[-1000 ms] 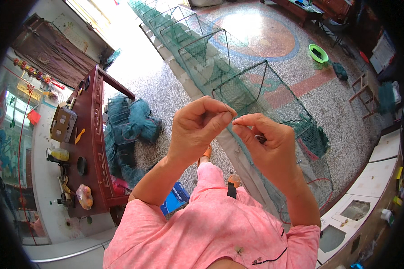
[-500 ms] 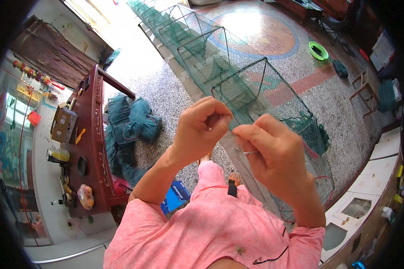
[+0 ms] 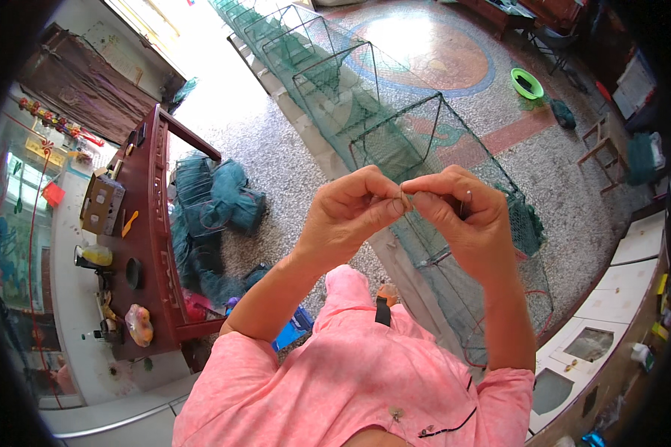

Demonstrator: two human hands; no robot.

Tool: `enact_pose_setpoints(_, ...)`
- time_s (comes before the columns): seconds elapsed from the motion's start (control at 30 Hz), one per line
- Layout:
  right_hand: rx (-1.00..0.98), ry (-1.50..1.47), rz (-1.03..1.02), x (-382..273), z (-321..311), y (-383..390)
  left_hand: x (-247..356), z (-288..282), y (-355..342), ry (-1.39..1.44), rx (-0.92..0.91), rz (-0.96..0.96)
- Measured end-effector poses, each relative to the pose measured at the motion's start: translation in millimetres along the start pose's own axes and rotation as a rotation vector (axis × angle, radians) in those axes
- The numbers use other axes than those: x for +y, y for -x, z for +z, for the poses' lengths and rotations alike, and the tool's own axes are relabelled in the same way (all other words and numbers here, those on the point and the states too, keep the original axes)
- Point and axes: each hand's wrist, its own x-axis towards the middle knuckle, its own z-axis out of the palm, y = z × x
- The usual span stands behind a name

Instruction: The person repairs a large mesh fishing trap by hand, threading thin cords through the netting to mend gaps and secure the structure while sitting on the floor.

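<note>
My left hand (image 3: 354, 212) and my right hand (image 3: 462, 217) meet in front of my chest. Thumb and forefinger are pinched together on each, the tips touching or nearly so. What lies between them is too small to make out. A small white speck shows by the curled fingers of the right hand. Below and beyond my hands runs a long green net cage (image 3: 395, 153), stretched over dark square frames (image 3: 440, 119). A pale strip (image 3: 406, 287) lies along its left side on the floor.
A heap of blue-green netting (image 3: 227, 197) lies on the speckled floor, beside a dark red table (image 3: 145, 246) holding a cardboard box (image 3: 103, 205). At the far right are a green basin (image 3: 526, 83) and a wooden stool (image 3: 604, 153). White cabinets (image 3: 611, 298) line the right side.
Both hands have shifted and come together, the left moving right and the right turning more upright. The pale strip that showed just under my fingers now lies lower, apart from them.
</note>
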Motion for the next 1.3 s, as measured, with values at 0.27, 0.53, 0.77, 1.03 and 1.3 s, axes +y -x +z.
enact_pose_setpoints(0.27,0.116,0.262,-0.309,2.9,4.9,9.5,-4.6,15.0,-0.1,0.139,0.140,-0.046)
enact_pose_setpoints(0.53,0.155,0.279,-0.343,7.0,3.4,11.6,-13.6,20.1,6.0,0.064,0.195,-0.084)
enact_pose_setpoints(0.77,0.239,0.368,-0.472,17.9,5.2,14.0,-7.5,28.9,4.2,0.421,0.255,-0.210)
enact_pose_setpoints(1.03,0.214,0.309,-0.351,9.7,1.7,15.9,-13.5,27.3,6.7,0.219,0.252,-0.148)
enact_pose_setpoints(1.3,0.198,0.363,-0.252,10.7,-11.7,14.5,-17.2,18.8,7.2,0.020,0.248,-0.108)
